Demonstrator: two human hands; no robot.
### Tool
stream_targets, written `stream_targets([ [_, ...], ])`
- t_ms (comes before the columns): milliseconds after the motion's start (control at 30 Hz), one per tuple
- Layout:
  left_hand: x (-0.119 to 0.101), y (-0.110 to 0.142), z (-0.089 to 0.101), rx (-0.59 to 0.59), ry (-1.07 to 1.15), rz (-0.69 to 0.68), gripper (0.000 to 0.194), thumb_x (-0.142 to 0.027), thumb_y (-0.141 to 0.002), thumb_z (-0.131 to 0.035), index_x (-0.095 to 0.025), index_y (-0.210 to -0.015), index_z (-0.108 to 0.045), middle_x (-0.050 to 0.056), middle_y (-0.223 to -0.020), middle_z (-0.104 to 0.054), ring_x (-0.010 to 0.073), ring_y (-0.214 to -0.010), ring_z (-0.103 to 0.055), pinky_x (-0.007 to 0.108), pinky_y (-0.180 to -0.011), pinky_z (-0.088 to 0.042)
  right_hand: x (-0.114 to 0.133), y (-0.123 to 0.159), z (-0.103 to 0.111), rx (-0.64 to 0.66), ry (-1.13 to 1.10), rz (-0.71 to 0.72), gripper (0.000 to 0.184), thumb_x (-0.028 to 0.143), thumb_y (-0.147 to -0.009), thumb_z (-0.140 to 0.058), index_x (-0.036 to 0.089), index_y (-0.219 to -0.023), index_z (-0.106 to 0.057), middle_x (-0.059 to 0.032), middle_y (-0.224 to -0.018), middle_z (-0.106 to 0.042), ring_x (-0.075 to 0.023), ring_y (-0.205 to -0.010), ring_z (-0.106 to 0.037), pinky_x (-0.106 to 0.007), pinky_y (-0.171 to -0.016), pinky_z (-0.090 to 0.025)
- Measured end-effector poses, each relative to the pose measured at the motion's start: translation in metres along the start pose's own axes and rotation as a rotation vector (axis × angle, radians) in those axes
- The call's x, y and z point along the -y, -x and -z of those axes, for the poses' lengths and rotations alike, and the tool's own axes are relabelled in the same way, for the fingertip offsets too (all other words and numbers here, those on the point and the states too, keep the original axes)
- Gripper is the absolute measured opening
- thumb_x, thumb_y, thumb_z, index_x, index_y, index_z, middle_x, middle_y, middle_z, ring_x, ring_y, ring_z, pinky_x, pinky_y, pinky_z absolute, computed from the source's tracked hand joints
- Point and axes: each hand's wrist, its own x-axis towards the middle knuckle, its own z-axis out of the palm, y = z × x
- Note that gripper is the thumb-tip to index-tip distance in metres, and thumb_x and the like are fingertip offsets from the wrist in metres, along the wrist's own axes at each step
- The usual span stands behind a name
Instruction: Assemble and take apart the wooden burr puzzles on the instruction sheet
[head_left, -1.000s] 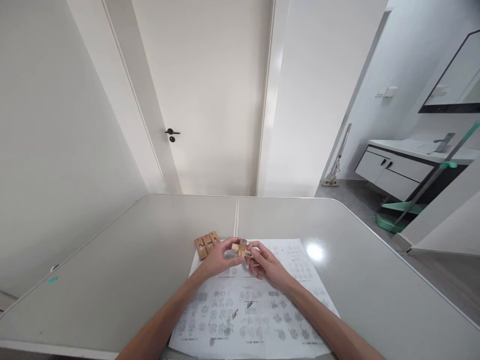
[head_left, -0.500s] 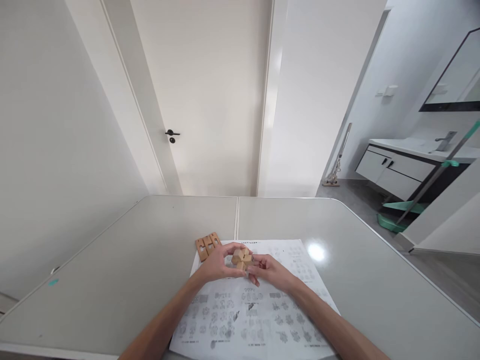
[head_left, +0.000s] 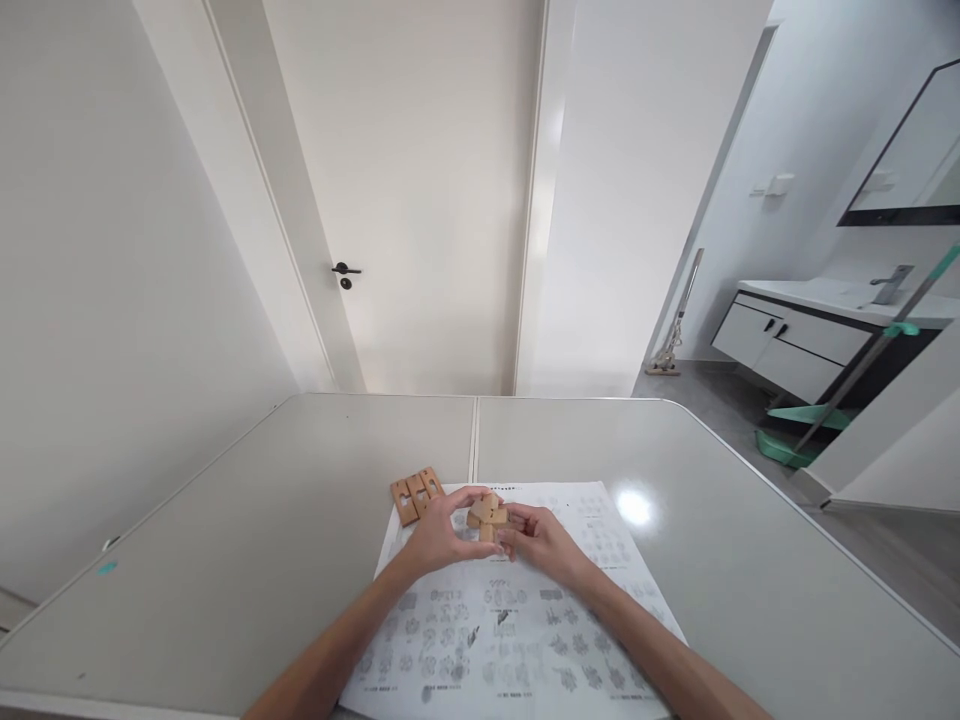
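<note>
Over the far part of a printed instruction sheet (head_left: 525, 625), a small wooden burr puzzle (head_left: 491, 513) of interlocking light-brown blocks is held between both hands. My left hand (head_left: 442, 530) curves around its left side, thumb at the near edge and fingers at the far edge. From the right, my right hand (head_left: 538, 540) pinches a block end with thumb and fingers; part of that end is hidden. Several flat wooden pieces with cut-outs (head_left: 417, 495) lie side by side just beyond my left hand, at the sheet's far left corner.
The sheet lies on a pale folding table (head_left: 247, 560) with a seam running through its far middle. Beyond stands a white door (head_left: 420, 200) with a black handle (head_left: 345, 270). At right are a sink cabinet (head_left: 802, 335), a mop (head_left: 679, 320) and a green dustpan (head_left: 784, 448).
The wooden puzzle has turned slightly between the hands, showing its faces at a different angle. My right fingers have shifted their grip a little; the lower fingers are tucked in closer.
</note>
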Motion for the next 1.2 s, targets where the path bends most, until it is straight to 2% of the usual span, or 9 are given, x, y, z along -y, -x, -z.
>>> stream_targets([
  [200,0.008,-0.002,-0.015,-0.164,-0.015,0.015,0.052,-0.038,-0.071,-0.083,-0.023,-0.117,-0.063,0.006,-0.114,-0.073,0.0261,-0.107,-0.067,0.039,-0.099,-0.050,-0.006,-0.002,-0.004,-0.248,0.087,0.029,0.039,0.049,-0.084,-0.067,0.020,-0.109,-0.069,-0.0003,-0.062,-0.062,-0.0203,-0.060,-0.057,-0.035,-0.065,-0.048],
  [400,0.013,-0.004,-0.018,-0.194,0.027,0.045,0.050,-0.037,-0.072,-0.082,-0.022,-0.116,-0.064,0.006,-0.113,-0.073,0.0268,-0.108,-0.067,0.039,-0.100,-0.050,-0.006,-0.005,-0.004,-0.231,0.040,0.031,0.038,0.051,-0.087,-0.065,0.020,-0.108,-0.065,-0.0001,-0.063,-0.062,-0.0202,-0.062,-0.060,-0.036,-0.067,-0.051],
  [500,0.015,-0.005,-0.017,-0.205,0.070,0.097,0.047,-0.038,-0.077,-0.077,-0.022,-0.118,-0.063,0.007,-0.114,-0.073,0.0275,-0.110,-0.067,0.039,-0.098,-0.051,-0.003,-0.004,-0.006,-0.226,-0.018,0.031,0.041,0.050,-0.086,-0.067,0.022,-0.114,-0.059,-0.0064,-0.094,-0.068,-0.0195,-0.072,-0.064,-0.035,-0.066,-0.054],
  [567,0.016,-0.006,-0.018,-0.200,0.105,0.122,0.041,-0.040,-0.082,-0.072,-0.021,-0.117,-0.063,0.008,-0.116,-0.072,0.0277,-0.111,-0.067,0.038,-0.097,-0.051,-0.003,-0.003,-0.008,-0.224,0.023,0.062,0.050,0.047,-0.084,-0.070,0.025,-0.125,-0.052,-0.0100,-0.119,-0.061,-0.0198,-0.084,-0.065,-0.034,-0.067,-0.056],
  [700,0.014,-0.007,-0.024,-0.114,0.165,0.158,0.036,-0.043,-0.089,-0.064,-0.020,-0.117,-0.063,0.008,-0.111,-0.074,0.0269,-0.107,-0.068,0.036,-0.093,-0.053,-0.009,0.001,-0.012,-0.275,0.298,0.144,0.077,0.039,-0.077,-0.076,0.029,-0.142,-0.036,-0.0120,-0.134,-0.048,-0.0220,-0.093,-0.062,-0.031,-0.062,-0.056],
  [833,0.013,-0.008,-0.029,-0.084,0.165,0.184,0.038,-0.050,-0.091,-0.058,-0.020,-0.113,-0.065,0.007,-0.106,-0.075,0.0244,-0.097,-0.069,0.035,-0.087,-0.055,-0.008,0.004,-0.015,-0.337,0.584,0.206,0.060,0.031,-0.082,-0.069,0.031,-0.137,-0.046,-0.0110,-0.131,-0.049,-0.0195,-0.079,-0.063,-0.034,-0.061,-0.054],
  [933,0.019,-0.013,-0.025,-0.136,0.192,0.198,0.040,-0.054,-0.093,-0.054,-0.019,-0.107,-0.067,0.007,-0.103,-0.075,0.0243,-0.096,-0.069,0.037,-0.091,-0.054,-0.002,0.003,-0.013,-0.367,0.635,0.221,0.052,0.028,-0.081,-0.067,0.031,-0.130,-0.051,-0.0091,-0.125,-0.053,-0.0160,-0.067,-0.060,-0.034,-0.060,-0.054],
  [1100,0.035,-0.018,-0.008,-0.238,0.359,0.263,0.052,-0.062,-0.093,-0.049,-0.015,-0.106,-0.067,0.012,-0.104,-0.074,0.0265,-0.096,-0.071,0.042,-0.093,-0.055,-0.005,0.000,-0.007,-0.383,0.636,0.205,0.050,0.026,-0.077,-0.069,0.027,-0.125,-0.053,-0.0098,-0.122,-0.052,-0.0246,-0.097,-0.061,-0.038,-0.079,-0.057],
  [1200,0.034,-0.016,-0.001,-0.231,0.351,0.289,0.054,-0.063,-0.092,-0.053,-0.016,-0.115,-0.065,0.012,-0.112,-0.073,0.0261,-0.101,-0.071,0.042,-0.097,-0.053,-0.015,0.000,-0.004,-0.334,0.685,0.191,0.050,0.033,-0.074,-0.077,0.025,-0.119,-0.057,-0.0114,-0.122,-0.053,-0.0310,-0.112,-0.056,-0.045,-0.091,-0.053],
])
